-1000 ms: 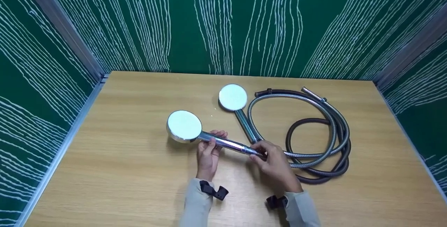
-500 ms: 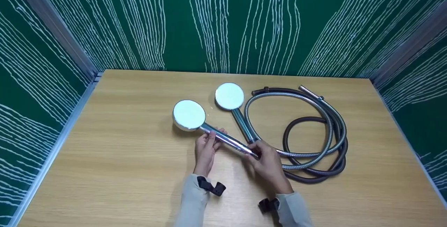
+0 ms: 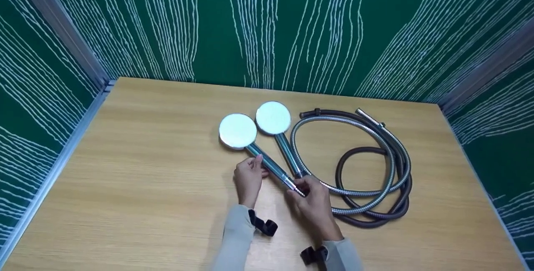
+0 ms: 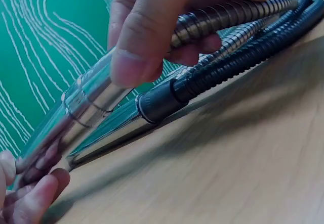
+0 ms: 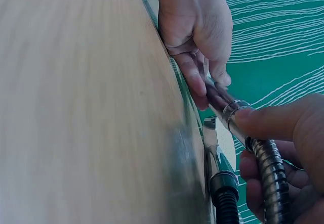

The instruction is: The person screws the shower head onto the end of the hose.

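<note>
A chrome shower head (image 3: 238,131) with a white round face lies slanted, its handle running down to the right. My left hand (image 3: 249,179) holds that handle between thumb and fingers at its middle. At the lower end, my right hand (image 3: 315,204) grips the handle where a silver ribbed hose (image 4: 223,19) joins it. Just behind, a second shower head (image 3: 273,117) lies on the table, nearly parallel, its face close beside the first. A black ribbed hose (image 4: 228,72) runs from its handle, as the left wrist view shows.
To the right, the silver and black hoses lie in overlapping loops on the wooden table (image 3: 146,171). Their free ends point toward the back. Green panels (image 3: 217,25) with white wavy lines enclose the back and sides.
Both hands have brought the held shower head right and back, and turned it steeper, so its face now sits close to the second one. The second shower head and the hose loops stay in place.
</note>
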`<state>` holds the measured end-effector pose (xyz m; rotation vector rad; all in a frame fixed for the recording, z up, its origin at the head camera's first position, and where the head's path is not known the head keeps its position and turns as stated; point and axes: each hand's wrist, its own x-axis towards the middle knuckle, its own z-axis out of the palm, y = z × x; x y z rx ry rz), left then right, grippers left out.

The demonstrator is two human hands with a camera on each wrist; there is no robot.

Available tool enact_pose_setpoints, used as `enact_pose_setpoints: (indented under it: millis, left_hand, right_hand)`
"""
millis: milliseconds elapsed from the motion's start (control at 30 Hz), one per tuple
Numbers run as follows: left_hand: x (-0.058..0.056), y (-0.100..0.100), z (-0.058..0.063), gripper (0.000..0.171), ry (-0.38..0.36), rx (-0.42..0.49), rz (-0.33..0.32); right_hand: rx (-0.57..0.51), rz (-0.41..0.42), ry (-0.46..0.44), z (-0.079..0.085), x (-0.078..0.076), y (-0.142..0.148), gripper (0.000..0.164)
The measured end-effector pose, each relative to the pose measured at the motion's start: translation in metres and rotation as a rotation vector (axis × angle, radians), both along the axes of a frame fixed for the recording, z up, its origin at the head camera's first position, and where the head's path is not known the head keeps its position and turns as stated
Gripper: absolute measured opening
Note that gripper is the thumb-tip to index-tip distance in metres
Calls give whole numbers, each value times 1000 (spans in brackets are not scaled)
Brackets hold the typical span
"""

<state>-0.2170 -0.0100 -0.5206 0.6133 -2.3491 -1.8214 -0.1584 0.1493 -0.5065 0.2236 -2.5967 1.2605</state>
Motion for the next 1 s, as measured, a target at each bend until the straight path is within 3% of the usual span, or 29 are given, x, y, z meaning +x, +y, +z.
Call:
enact_pose_setpoints:
  millis: [267, 400, 600, 800, 1000]
  left_hand:
    - [-1, -2, 0, 25, 18, -99, 2]
    - [2, -3, 1, 18, 4, -79, -5]
    - [3, -9, 8, 30, -27, 50, -40]
    - [14, -24, 7, 23, -2, 230, -27]
    - [30, -33, 1, 11, 36, 267, -55]
  right_hand:
    - [2, 23, -58, 1, -2, -4, 24]
    - [4, 71, -61, -2, -1, -2, 26]
    - [-14, 80, -115, 2, -4, 3, 31]
    - [-13, 62, -186, 3, -6, 5, 34]
    - [-2, 80, -233, -1, -4, 2, 37]
